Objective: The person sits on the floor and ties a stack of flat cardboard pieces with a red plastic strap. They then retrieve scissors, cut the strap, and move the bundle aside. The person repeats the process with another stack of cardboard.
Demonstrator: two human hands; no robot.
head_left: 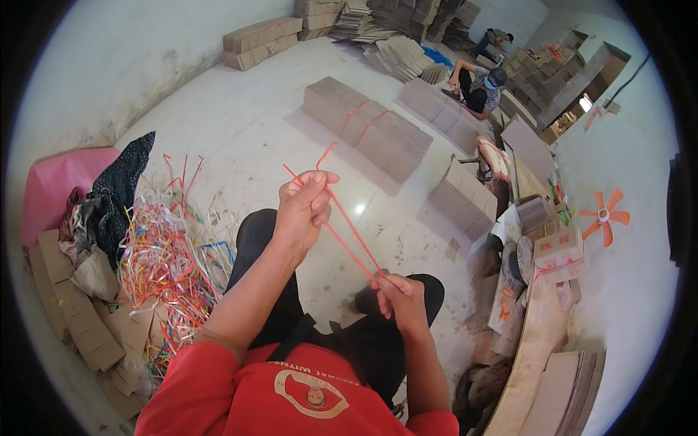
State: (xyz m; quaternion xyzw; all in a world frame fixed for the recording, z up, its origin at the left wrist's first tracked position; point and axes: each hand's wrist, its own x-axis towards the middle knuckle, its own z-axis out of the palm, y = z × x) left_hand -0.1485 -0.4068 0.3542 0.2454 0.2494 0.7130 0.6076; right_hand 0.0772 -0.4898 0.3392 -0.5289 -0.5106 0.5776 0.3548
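Note:
My left hand (304, 207) is raised in front of me, fingers closed around thin red plastic straps (349, 225) whose loose ends stick up above the fist. The straps run taut down and to the right into my right hand (398, 294), which pinches their lower end above my knee. I sit on the floor in black trousers and a red shirt. A tangled heap of coloured plastic straps (171, 258) lies just left of my left leg.
Bundled stacks of flattened cardboard (367, 127) lie on the pale floor ahead. Cardboard pieces (76, 312) and cloth pile up at the left. Two other people (480, 81) work at the far end. An orange fan blade (603, 214) and boxes sit right.

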